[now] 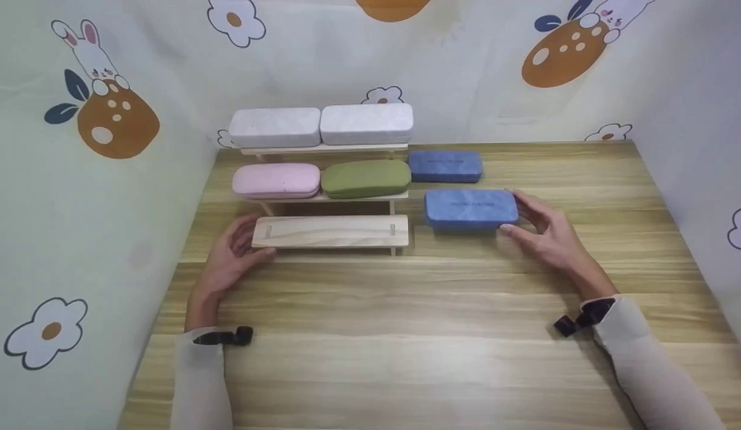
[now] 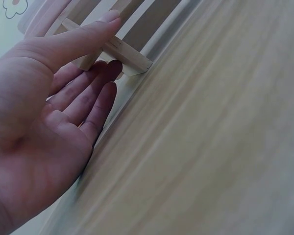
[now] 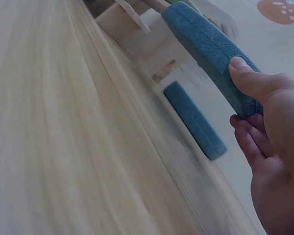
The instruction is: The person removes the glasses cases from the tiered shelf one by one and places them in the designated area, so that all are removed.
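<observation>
- Honestly, the lettering (image 1: 472, 204) on the blue case (image 1: 471, 212) is too blurry to read
- Right hand (image 1: 547, 233) pinches it midair, right of the wooden rack (image 1: 330, 232)
- Left hand (image 1: 228, 257) grips the rack's left end, some fingertips hidden

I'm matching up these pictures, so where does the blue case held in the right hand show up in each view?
Head: the blue case, just right of centre, in the right hand.
Left wrist: not in this picture.
Right wrist: the blue case, upper right, higher in the picture than the second blue case.
Shared landmark: the wooden table, visible in all three views.
</observation>
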{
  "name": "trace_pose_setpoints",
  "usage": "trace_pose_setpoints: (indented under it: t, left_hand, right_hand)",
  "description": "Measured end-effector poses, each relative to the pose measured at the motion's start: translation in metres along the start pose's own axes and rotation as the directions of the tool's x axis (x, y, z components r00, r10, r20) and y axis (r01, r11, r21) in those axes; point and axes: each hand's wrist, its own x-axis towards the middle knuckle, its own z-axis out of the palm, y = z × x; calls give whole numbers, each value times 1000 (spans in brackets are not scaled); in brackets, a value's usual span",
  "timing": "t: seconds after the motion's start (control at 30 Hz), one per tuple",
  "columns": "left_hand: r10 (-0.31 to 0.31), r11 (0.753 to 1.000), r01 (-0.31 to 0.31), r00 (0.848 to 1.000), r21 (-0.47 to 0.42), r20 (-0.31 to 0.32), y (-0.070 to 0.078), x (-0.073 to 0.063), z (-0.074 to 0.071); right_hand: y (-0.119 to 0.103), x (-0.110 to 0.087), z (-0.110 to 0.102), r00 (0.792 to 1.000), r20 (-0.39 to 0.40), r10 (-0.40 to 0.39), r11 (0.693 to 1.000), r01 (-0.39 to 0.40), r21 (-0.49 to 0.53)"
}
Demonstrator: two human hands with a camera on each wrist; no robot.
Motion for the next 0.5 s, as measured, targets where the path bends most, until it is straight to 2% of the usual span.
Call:
trace_pose_setpoints:
  t: [0.13, 0.37, 0.5]
  left_hand:
    - [-2, 1000, 2, 1000, 9, 0, -1, 0, 0]
    - [-17, 1000, 17, 1000, 21, -2, 0, 0, -1]
    - [-24, 999, 24, 1000, 27, -1, 0, 0, 0]
  right_hand:
    - [3, 0, -12, 999, -43, 26, 999, -24, 34]
    - [10, 7, -34, 995, -100, -1, 996, 9, 87]
    - [12, 8, -49, 990, -132, 53, 997, -44, 69]
